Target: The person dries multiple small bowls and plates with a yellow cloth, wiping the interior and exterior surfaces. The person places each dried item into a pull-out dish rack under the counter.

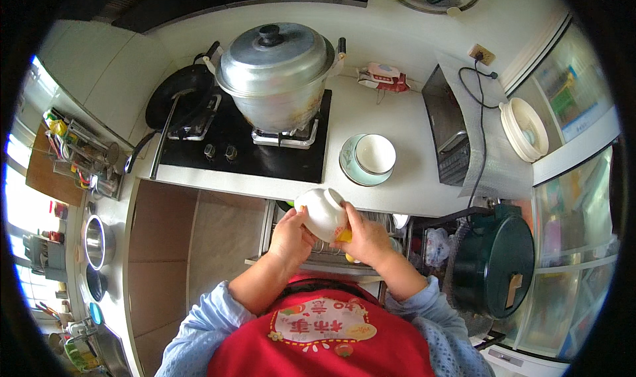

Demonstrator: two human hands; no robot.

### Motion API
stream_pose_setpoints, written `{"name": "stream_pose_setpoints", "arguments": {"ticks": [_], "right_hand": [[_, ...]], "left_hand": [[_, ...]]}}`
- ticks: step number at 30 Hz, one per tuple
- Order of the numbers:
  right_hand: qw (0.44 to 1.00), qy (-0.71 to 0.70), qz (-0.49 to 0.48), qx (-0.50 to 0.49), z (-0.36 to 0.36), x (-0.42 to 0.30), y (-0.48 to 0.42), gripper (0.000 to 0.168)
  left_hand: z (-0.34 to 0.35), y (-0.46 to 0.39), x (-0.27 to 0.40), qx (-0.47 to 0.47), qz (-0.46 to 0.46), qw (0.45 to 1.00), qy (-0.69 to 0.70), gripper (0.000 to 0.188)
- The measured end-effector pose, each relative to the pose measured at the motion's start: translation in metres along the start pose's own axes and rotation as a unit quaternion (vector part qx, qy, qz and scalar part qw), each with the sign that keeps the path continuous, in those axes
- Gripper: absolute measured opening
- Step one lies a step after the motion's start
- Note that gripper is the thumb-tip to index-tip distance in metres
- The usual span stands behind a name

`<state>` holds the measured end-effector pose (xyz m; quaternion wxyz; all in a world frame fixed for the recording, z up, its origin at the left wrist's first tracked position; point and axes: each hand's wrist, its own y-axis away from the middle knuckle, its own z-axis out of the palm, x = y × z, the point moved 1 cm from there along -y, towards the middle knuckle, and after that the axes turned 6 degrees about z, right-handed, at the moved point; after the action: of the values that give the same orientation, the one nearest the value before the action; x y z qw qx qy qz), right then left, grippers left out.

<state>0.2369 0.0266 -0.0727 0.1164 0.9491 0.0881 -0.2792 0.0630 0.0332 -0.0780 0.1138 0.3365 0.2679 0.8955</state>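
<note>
A white bowl with an orange-red pattern is tilted on its side between my two hands, its foot ring toward the upper right. My left hand grips its left side. My right hand holds its right side, with a yellow thing, perhaps a cloth, partly hidden under the fingers. Beyond them on the counter, a white bowl sits in a stack of pale green dishes. Below my hands is a pulled-out rack drawer, its contents largely hidden by my hands and arms.
A large lidded aluminium pot stands on the black gas hob, beside a dark wok. A pack of wipes lies near the wall. Rightward are a dark-fronted appliance with a cable and a dark green lidded container.
</note>
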Motion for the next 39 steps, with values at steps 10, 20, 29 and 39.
{"name": "stream_pose_setpoints", "arguments": {"ticks": [10, 20, 29, 39], "right_hand": [[0.97, -0.139, 0.166, -0.108, 0.1, 0.11, 0.011, 0.082], [0.838, -0.256, 0.481, -0.029, 0.27, 0.239, 0.023, 0.057], [0.749, -0.352, 0.557, -0.064, 0.315, 0.231, 0.017, 0.045], [0.751, -0.336, 0.545, -0.161, 0.326, 0.222, -0.003, 0.063]], "left_hand": [[-0.049, -0.038, -0.04, -0.123, -0.105, 0.89, -0.426, 0.034], [-0.087, -0.014, -0.021, -0.04, -0.123, 0.929, -0.348, 0.016], [-0.113, 0.001, -0.018, 0.027, -0.104, 0.949, -0.295, 0.014], [-0.138, -0.001, -0.033, 0.031, -0.1, 0.951, -0.29, 0.011]]}}
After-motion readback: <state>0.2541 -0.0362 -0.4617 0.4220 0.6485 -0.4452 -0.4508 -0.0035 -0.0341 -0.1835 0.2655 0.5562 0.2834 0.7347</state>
